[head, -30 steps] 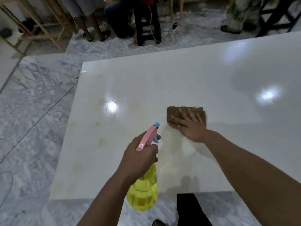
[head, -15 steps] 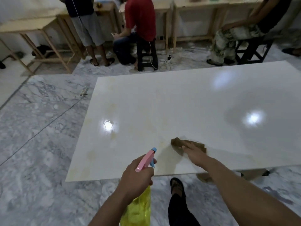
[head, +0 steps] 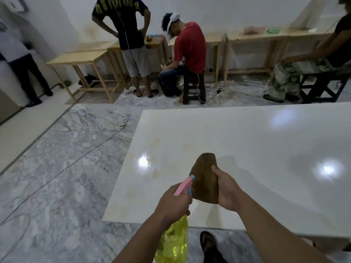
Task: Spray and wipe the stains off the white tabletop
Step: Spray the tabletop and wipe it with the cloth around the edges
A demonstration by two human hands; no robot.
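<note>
The glossy white tabletop (head: 247, 145) fills the right half of the view, with faint yellowish stains (head: 153, 143) on its left part. My left hand (head: 173, 202) grips a yellow spray bottle (head: 173, 242) with a pink trigger head, held at the table's near edge with the nozzle pointing away. My right hand (head: 227, 188) holds a brown cloth (head: 205, 177) lifted off the surface, just right of the nozzle.
Grey marble floor (head: 57, 168) lies to the left of the table. My sandalled foot (head: 209, 242) shows under the near edge. Beyond the table are wooden benches (head: 76, 57), a black stool (head: 193, 86) and several people standing or sitting.
My right hand has picked the brown cloth up from the tabletop and brought it near the spray nozzle. The view has tilted upward, showing more of the room.
</note>
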